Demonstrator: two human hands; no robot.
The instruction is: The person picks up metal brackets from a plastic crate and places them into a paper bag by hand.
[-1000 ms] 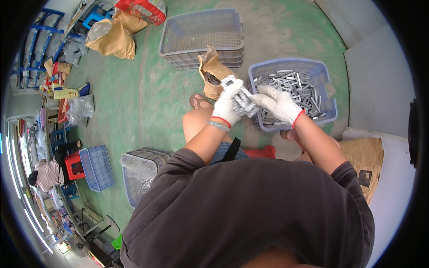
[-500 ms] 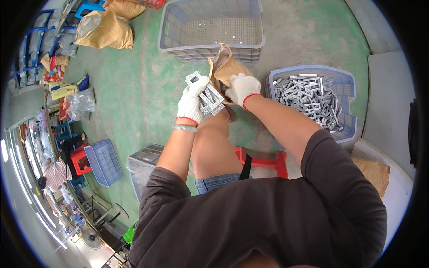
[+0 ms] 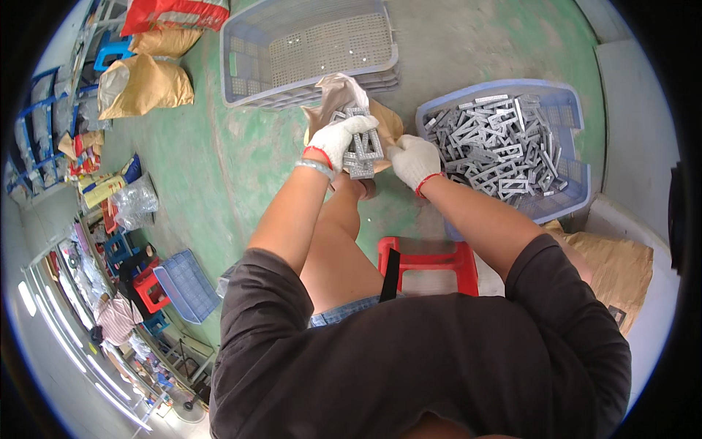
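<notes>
Here we are, twelve o'clock straight ahead of the worker, and the gloved left hand (image 3: 338,139) has a bundle of grey metal frames (image 3: 368,145), fingers wrapped firmly round it, thumb laid across the top. Look how it lies: the bundle's long axis runs roughly from twelve to six, one end toward the paper bag (image 3: 387,118), the other jutting back at the worker's legs. The slots of the nearest frame point that same way! The bundle sits right over the near side of the bag's mouth; I can't tell whether it touches the paper.

Over at three o'clock from it, the gloved right hand (image 3: 415,159) has its fingers curled up at the bag's edge; whether they're pinching it, I can't say. Farther out at three, a blue-grey crate (image 3: 567,110) brims with loose frames (image 3: 497,150), pointing every which way. At five o'clock, a red stool (image 3: 466,271).
</notes>
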